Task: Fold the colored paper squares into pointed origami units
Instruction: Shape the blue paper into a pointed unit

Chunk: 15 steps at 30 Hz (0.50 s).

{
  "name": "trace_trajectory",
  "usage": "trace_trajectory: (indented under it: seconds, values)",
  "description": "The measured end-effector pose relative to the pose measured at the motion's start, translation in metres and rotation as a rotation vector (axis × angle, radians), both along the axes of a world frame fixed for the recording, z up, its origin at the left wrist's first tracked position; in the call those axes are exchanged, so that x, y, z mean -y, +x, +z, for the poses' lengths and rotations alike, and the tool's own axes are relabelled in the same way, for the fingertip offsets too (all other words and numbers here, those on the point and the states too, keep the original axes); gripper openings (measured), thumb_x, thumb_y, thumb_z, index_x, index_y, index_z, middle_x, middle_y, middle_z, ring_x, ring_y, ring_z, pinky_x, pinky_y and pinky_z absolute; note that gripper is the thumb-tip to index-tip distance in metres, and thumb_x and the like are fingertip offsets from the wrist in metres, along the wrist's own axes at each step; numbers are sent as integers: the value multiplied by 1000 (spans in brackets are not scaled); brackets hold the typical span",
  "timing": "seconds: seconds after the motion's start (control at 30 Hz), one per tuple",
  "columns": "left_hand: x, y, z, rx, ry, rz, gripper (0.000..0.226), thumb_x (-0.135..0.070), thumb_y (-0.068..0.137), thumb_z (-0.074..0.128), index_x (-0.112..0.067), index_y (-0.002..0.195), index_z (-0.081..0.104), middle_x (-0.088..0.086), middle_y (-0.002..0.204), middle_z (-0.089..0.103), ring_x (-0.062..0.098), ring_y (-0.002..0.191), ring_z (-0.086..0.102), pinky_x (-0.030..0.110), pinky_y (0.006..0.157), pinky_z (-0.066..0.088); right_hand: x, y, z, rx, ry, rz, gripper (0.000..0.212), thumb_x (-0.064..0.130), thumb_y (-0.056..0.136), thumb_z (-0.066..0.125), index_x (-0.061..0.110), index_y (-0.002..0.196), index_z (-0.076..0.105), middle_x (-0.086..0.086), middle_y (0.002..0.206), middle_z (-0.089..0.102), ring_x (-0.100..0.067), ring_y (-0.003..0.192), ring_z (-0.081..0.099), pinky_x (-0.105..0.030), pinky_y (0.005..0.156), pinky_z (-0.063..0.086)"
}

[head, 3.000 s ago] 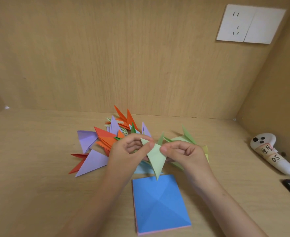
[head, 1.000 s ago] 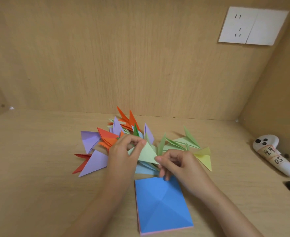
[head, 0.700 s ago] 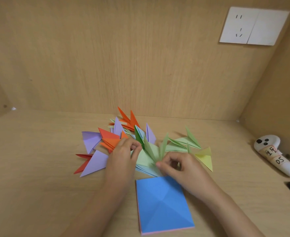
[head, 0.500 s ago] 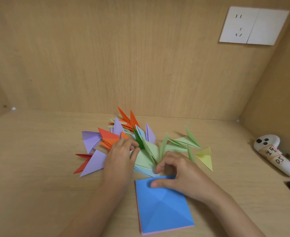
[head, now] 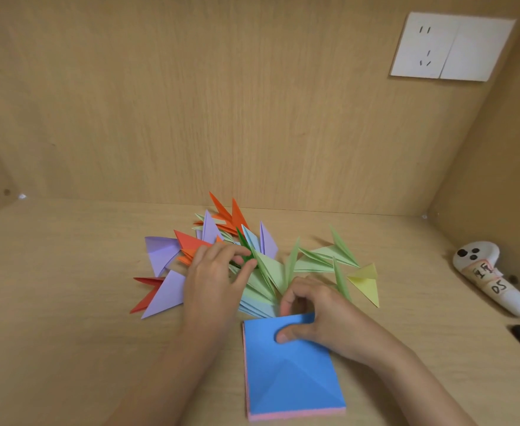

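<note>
right hand [head: 323, 315] pinches blue sheet [head: 289, 373] edge; left hand [head: 215, 281] grip slack, resting on folded units [head: 271, 272]

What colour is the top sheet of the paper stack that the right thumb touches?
The top sheet is blue, seen best in the head view.

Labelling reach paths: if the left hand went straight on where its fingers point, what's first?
Likely the dark green folded unit, just beyond the fingertips of the left hand; depth is unclear, so they may be touching.
</note>
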<state>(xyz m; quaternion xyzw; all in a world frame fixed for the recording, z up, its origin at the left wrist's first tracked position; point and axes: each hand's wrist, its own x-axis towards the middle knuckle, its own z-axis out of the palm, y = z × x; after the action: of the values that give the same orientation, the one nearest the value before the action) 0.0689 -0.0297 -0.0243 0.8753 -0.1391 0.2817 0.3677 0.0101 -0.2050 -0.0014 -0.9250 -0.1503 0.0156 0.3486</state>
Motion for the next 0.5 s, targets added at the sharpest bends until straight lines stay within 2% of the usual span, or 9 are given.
trace_trajectory:
  seconds: [0.13, 0.2, 0.3, 0.43, 0.5]
  values:
    - [1, -2, 3, 38, -59, -37, 6, -27, 85, 68, -23, 90, 68, -14, 82, 57, 9, 87, 45, 15, 76, 29, 0, 0, 3, -49, 48, -72, 27, 28, 70, 83, 30, 67, 56, 13, 73, 51, 2, 70, 43, -15, 66, 36]
    - [2, -4, 4, 80, -75, -49, 9, -30, 86, 66, -22, 89, 69, -16, 85, 58, 5, 89, 43, 15, 79, 29, 1, 0, 2, -53, 43, -85, 24, 31, 75, 79, 30, 65, 58, 13, 72, 53, 2, 69, 45, -16, 65, 35]
    - [2, -4, 6, 128, -97, -54, 24, -41, 86, 54, -24, 88, 71, -17, 87, 60, 3, 92, 41, 23, 83, 35, 1, 0, 3, -11, 107, -99, 16, 28, 81, 74, 25, 67, 65, 17, 71, 59, 1, 74, 48, -14, 66, 34]
    - [4, -9, 13, 148, -157, -132, 29, -39, 91, 46, -26, 92, 72, -17, 90, 61, 1, 94, 43, 22, 86, 35, 2, 0, 7, 69, 404, -172, 11, 20, 84, 70, 15, 75, 72, 0, 77, 68, 0, 66, 51, -14, 62, 34]
    - [5, -16, 18, 119, -213, -186, 27, -40, 92, 42, -34, 97, 68, -22, 92, 61, -1, 97, 48, 21, 87, 37, 5, 0, 9, 76, 603, -222, 12, 16, 86, 67, 10, 77, 72, -6, 79, 71, -6, 69, 58, -20, 65, 41]
